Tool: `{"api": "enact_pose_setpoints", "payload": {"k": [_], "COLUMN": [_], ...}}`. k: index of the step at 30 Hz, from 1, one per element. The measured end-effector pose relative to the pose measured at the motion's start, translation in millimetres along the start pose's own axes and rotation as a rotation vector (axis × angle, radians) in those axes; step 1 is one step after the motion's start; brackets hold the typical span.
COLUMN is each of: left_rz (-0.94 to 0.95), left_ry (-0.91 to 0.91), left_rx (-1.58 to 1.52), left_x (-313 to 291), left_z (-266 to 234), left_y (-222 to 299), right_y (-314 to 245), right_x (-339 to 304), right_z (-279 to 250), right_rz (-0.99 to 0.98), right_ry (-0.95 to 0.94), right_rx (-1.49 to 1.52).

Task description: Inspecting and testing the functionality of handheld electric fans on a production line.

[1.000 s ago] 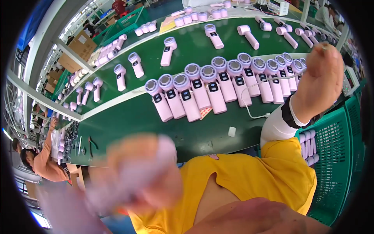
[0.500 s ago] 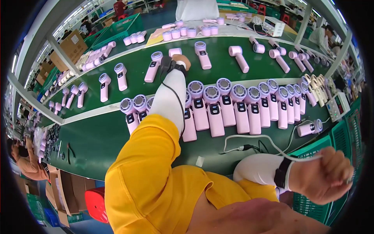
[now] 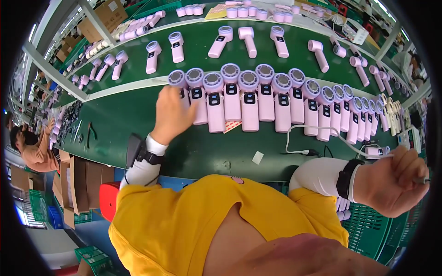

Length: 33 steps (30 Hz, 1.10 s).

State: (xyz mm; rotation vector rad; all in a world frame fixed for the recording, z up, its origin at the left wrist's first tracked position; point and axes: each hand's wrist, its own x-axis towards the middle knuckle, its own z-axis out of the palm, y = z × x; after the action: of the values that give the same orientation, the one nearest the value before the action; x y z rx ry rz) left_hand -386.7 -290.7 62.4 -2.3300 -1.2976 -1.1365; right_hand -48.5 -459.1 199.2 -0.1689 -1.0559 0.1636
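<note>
My left hand (image 3: 171, 120), somewhat blurred, is at the left end of a near row of pink handheld fans. Its thumb stands apart from the fingers, and it partly covers the handle of the leftmost fan (image 3: 177, 78). Whether it touches that fan is hard to tell. At the far right my right hand (image 3: 386, 186) is closed round a white cable (image 3: 334, 130), whose small metal plug (image 3: 421, 181) pokes out beyond the fingers. The fans, such as a middle one (image 3: 249, 112), lie side by side with round lilac heads pointing away and dark displays facing up.
More fans lie spaced along a green belt (image 3: 202, 60) behind a pale rail (image 3: 129, 87). Pliers (image 3: 91, 132) lie on the green table at left. A green crate (image 3: 368, 230) stands below my right arm. A person (image 3: 34, 149) works at the far left.
My left hand has come back from the belt to the left end of the near row. A fan it covered there now shows on the belt. The right hand still grips the cable. The view has shifted.
</note>
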Motion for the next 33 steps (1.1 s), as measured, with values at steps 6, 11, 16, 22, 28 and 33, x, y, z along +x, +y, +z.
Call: {"api": "enact_pose_setpoints", "payload": {"k": [6, 11, 16, 22, 28, 33], "left_rz": [-0.676, -0.682, -0.494, -0.015, 0.133, 0.493], "left_ry": [-0.427, -0.178, -0.386, -0.195, -0.212, -0.161], "left_rx": [-0.361, -1.165, -1.125, -0.852, -0.688, -0.778], "left_x": [-41.8, 10.9, 16.9, 17.6, 25.5, 45.2], "left_z": [-24.1, -35.6, -58.6, -49.7, -50.7, -38.8], "left_y": [-79.0, 15.2, 95.3, 103.8, 98.3, 97.8], "right_y": [23.6, 89.8, 118.1, 116.2, 105.2, 111.6], "right_x": [-3.4, -27.8, -41.8, -40.1, -45.4, -52.2], "right_z": [28.6, 66.4, 85.7, 89.6, 85.1, 76.9], "right_rz": [0.125, 0.325, 0.346, 0.154, 0.320, 0.440], "right_ry": [-0.121, -0.261, -0.541, -0.467, -0.421, -0.305], "right_rx": [-0.066, -0.581, -0.463, -0.273, -0.321, -0.203]}}
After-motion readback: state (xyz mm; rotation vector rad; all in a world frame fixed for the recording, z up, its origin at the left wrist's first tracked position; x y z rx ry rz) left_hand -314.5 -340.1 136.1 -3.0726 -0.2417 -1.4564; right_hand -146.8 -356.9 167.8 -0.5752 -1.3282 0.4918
